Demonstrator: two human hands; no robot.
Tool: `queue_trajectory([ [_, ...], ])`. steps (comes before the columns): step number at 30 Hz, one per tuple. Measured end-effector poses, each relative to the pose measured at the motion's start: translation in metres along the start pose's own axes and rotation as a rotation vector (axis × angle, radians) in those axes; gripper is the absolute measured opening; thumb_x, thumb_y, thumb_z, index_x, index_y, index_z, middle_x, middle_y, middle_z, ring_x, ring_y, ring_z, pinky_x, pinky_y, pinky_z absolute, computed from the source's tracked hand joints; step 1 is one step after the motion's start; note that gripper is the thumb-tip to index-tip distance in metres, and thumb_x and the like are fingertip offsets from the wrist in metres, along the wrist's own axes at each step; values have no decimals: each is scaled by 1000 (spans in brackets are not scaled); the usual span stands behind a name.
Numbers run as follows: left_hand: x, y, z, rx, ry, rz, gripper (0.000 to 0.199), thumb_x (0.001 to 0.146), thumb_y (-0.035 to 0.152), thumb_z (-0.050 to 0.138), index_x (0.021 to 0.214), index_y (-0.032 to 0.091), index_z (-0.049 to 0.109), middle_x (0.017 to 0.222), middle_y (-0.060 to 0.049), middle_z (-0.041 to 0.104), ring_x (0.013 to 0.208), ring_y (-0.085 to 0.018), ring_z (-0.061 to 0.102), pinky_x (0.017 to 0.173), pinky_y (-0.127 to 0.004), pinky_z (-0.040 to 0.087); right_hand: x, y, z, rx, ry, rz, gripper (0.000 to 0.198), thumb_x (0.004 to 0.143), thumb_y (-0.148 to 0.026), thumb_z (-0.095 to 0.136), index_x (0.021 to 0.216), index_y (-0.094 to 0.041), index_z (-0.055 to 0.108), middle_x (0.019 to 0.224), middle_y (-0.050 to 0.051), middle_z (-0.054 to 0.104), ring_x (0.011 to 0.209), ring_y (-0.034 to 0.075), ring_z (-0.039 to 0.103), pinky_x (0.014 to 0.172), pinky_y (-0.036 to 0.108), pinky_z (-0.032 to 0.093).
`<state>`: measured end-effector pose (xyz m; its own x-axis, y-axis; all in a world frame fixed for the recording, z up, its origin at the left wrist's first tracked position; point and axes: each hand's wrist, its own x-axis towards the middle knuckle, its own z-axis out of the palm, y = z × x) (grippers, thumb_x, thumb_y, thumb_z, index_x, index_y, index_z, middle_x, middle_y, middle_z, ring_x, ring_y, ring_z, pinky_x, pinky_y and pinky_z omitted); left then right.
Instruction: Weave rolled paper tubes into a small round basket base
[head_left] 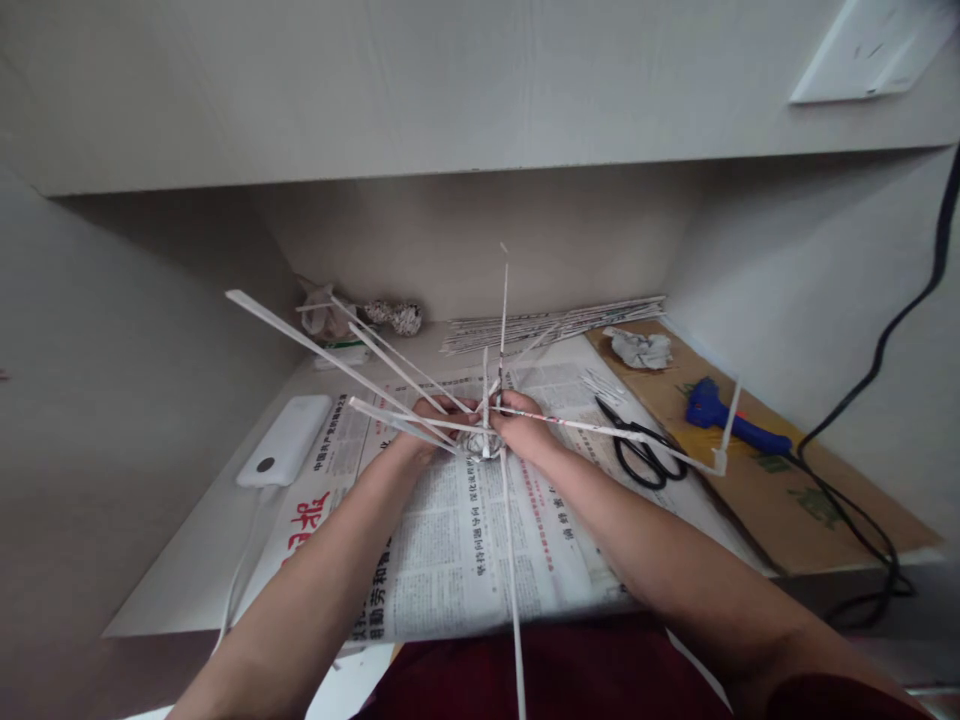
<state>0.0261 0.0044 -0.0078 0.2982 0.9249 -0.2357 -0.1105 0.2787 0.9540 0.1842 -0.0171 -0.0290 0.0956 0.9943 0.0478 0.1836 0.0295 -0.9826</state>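
Observation:
Rolled paper sticks (322, 350) fan out in several directions from a small crumpled-looking newspaper knot (480, 443) above the middle of the desk. My left hand (435, 412) is closed around the left side of this piece, its fingertips partly hidden by the sticks. From the right, my right hand (523, 428) pinches the sticks near the centre, thumb and fingers drawn together. One long stick points down toward my lap, and another reaches right, with a bent end over the cardboard. How the sticks join at the centre is too small to make out.
Newspaper (450, 560) covers the desk. To the right are black scissors (649, 455), a blue glue gun (739, 420) on cardboard (795, 500) and a black cord (892, 330). A white power bank (289, 440) lies left; more paper sticks (555, 325) lie behind. A cabinet panel (472, 90) overhangs.

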Motion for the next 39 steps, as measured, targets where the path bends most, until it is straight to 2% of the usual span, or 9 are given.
queue_trajectory([
  [6, -1, 2, 0, 81, 100, 80, 30, 46, 21, 88, 71, 11, 74, 56, -2, 66, 48, -10, 53, 46, -22, 39, 1, 6, 4, 129, 31, 72, 14, 70, -30, 70, 80, -20, 70, 69, -1, 69, 67, 17, 63, 62, 26, 48],
  [10, 0, 1, -2, 138, 110, 116, 18, 59, 25, 81, 69, 13, 71, 53, 0, 62, 44, -10, 50, 44, -22, 38, 0, 5, 4, 97, 46, 55, 13, 69, -30, 69, 76, -19, 68, 67, 0, 69, 65, 17, 62, 59, 25, 46],
  [13, 1, 0, -3, 190, 131, 106, 14, 64, 25, 77, 69, 15, 69, 50, 2, 58, 43, -10, 49, 44, -22, 37, -1, 5, 4, 70, 44, 31, 13, 69, -30, 67, 77, -20, 67, 68, -1, 68, 64, 16, 61, 58, 24, 45],
  [21, -1, -5, 0, 86, 112, 102, 25, 59, 30, 83, 72, 16, 68, 54, 1, 62, 45, -11, 51, 45, -23, 38, -2, 5, 4, 24, 42, -23, 8, 70, -25, 63, 76, -20, 63, 70, -3, 66, 65, 14, 59, 60, 24, 44],
  [27, 6, -9, -5, 180, 118, 125, 27, 50, 27, 88, 66, 13, 72, 62, -4, 68, 55, -15, 58, 53, -26, 43, -4, 2, 5, 36, 43, -15, 10, 69, -28, 67, 74, -20, 62, 66, -3, 64, 63, 14, 58, 58, 23, 44],
  [30, 8, -8, -10, 240, 111, 141, 29, 48, 26, 88, 69, 13, 74, 68, -6, 71, 61, -17, 62, 57, -28, 47, -4, -1, 4, 115, 7, 33, 15, 67, -31, 72, 73, -20, 65, 66, -2, 66, 64, 15, 61, 61, 25, 48],
  [34, 5, -2, -16, 291, 108, 172, 30, 48, 26, 88, 69, 13, 73, 71, -8, 72, 66, -19, 64, 63, -30, 50, -6, -10, 3, 339, -22, 169, 22, 65, -35, 77, 72, -19, 63, 64, -1, 66, 58, 16, 62, 58, 29, 53],
  [39, -2, 8, -19, 270, 57, 161, 27, 50, 28, 85, 69, 13, 73, 69, -7, 71, 62, -19, 63, 59, -29, 48, -6, -20, -2, 511, -31, 315, 25, 73, -38, 75, 71, -16, 63, 65, 2, 65, 53, 13, 59, 50, 25, 52],
])
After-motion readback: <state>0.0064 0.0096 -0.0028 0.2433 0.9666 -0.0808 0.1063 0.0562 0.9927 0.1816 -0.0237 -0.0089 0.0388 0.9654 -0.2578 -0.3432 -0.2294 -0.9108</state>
